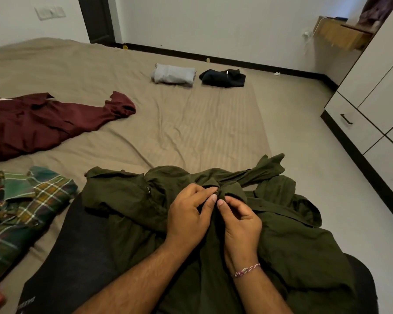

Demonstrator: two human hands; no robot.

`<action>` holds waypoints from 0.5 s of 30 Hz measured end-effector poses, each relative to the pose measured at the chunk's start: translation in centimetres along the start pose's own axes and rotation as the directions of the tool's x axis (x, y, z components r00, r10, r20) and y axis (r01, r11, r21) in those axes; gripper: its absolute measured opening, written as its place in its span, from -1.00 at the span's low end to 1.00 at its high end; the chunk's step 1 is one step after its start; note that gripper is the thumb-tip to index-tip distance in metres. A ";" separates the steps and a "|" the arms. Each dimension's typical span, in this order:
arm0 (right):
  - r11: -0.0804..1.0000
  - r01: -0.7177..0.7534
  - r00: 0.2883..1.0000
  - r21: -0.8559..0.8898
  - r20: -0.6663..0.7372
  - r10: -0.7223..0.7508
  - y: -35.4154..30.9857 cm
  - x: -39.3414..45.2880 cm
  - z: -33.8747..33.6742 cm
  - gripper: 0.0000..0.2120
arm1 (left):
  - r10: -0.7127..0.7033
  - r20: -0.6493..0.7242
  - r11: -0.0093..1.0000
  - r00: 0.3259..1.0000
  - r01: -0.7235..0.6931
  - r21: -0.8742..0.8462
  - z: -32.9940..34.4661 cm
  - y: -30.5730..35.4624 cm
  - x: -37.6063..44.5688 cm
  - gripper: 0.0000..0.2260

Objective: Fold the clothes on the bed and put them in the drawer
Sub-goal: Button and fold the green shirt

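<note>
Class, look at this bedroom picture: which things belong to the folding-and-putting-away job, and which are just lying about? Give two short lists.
Part of the job:
- crumpled olive-green shirt, pinched by the left hand and right hand
- spread-out maroon shirt
- green plaid shirt
- folded light-grey garment
- folded black garment
- white drawer unit with black handles

Just lying about:
- wooden wall shelf
- white wall switch plate

We see both forearms bare to the edge of the view — no sleeves in sight. The right wrist wears a thin twisted thread bracelet [247, 270], red and white strands wound together. The legs are in dark charcoal trousers [77, 245], with pale lettering near the lower left edge — unreadable.
</note>
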State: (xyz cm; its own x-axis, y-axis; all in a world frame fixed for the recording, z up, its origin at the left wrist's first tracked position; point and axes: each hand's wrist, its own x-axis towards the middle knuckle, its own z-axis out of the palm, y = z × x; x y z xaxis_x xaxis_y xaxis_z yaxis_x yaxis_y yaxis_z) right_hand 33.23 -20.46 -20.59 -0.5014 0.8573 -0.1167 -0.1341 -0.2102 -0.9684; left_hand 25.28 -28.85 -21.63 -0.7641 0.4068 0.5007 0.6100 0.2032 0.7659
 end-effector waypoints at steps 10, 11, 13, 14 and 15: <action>0.999 0.023 1.000 -0.023 -0.015 -0.023 0.6 0.1 0.0 -0.87 | -0.040 -0.012 0.997 0.999 0.040 0.067 -0.2 0.4 0.0 -0.92; 0.998 0.048 0.998 -0.051 -0.030 -0.050 0.6 0.1 0.0 -0.87 | -0.074 -0.014 0.996 0.997 0.075 0.048 -0.1 0.4 0.0 -0.92; 0.992 0.091 0.993 -0.090 -0.061 -0.097 0.8 0.2 0.1 -0.85 | -0.170 -0.011 0.985 0.985 0.169 -0.025 0.0 0.3 0.0 -0.94; 0.989 0.111 0.991 -0.102 -0.068 -0.118 0.9 0.2 0.1 -0.83 | -0.224 0.002 0.972 0.975 0.224 -0.066 0.1 0.3 -0.1 -0.97; 0.986 0.127 0.989 -0.109 -0.067 -0.135 0.9 0.2 0.1 -0.81 | -0.277 0.021 0.955 0.961 0.278 -0.103 0.1 0.2 -0.1 -0.96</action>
State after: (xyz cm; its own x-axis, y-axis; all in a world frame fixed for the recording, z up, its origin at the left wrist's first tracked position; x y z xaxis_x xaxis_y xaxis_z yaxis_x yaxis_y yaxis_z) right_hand 32.88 -20.52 -21.46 -0.4202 0.9074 0.0008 -0.1028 -0.0467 -0.9936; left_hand 25.55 -28.73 -21.56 -0.8985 0.3534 0.2603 0.3487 0.2149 0.9123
